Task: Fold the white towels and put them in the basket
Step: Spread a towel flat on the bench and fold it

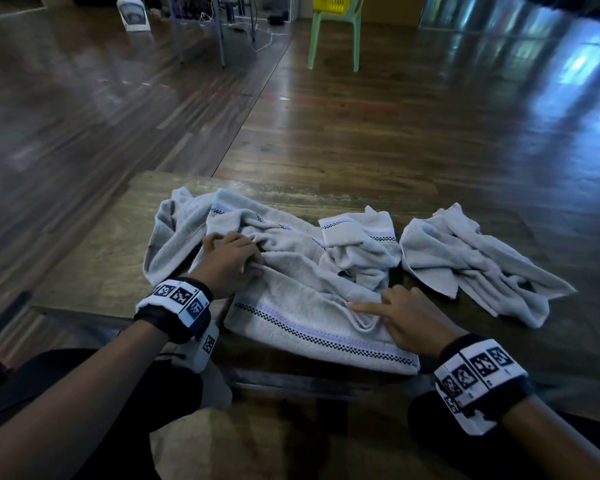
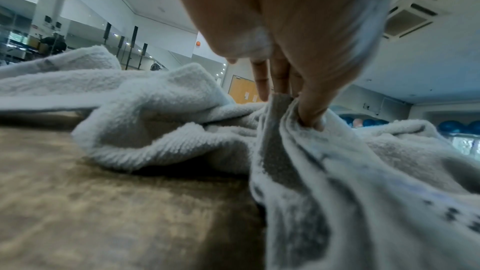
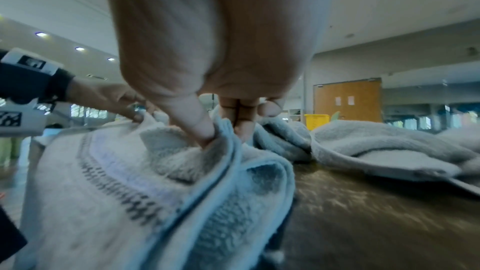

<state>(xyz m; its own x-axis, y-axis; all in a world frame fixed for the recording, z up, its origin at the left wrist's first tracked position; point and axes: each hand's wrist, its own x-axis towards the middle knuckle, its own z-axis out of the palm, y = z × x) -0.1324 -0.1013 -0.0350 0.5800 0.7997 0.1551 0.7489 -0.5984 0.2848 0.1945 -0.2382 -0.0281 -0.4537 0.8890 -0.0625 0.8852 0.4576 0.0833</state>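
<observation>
A white towel with a checkered stripe lies rumpled on the wooden table in front of me. My left hand pinches a bunched fold of this towel at its left side. My right hand pinches the towel's edge between thumb and fingers near its right end, the index finger stretched out over the cloth. More crumpled white towels lie behind it and to the right. A yellow basket stands on a green chair far across the room.
The table's near edge runs just under the striped towel, with my lap below it. Polished wooden floor stretches beyond the table. Metal stand legs and cables stand at the far back.
</observation>
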